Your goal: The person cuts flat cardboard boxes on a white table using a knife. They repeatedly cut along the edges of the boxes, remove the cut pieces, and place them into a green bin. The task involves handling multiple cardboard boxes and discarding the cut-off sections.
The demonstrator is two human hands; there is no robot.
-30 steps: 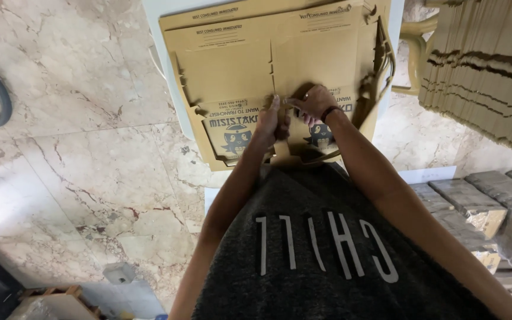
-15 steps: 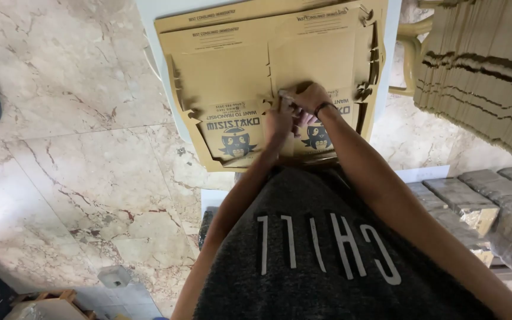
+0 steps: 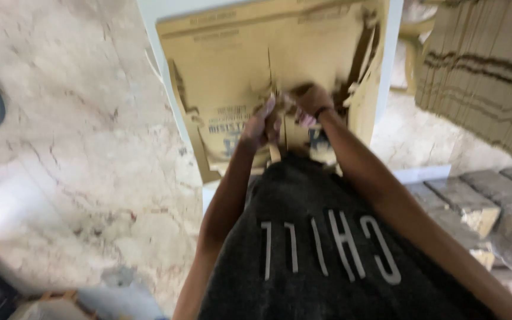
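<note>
Item: flat cardboard blank (image 3: pixel 232 77), lying upper centre of frame on white table (image 3: pixel 149 18).
Left hand (image 3: pixel 262 124), right hand (image 3: pixel 309 101): both pinching centre flap, blurring.
Risk, judged: thin flap tearing or creasing crooked under uneven pull; blank sliding on smooth tabletop.

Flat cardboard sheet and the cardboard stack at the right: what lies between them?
In the head view, between the flat cardboard sheet and the cardboard stack lie the table's white edge and marble floor.

hands (image 3: pixel 285 112): 2 | flat cardboard sheet (image 3: pixel 232 65): 1 | cardboard stack (image 3: pixel 481 65): 1
</note>
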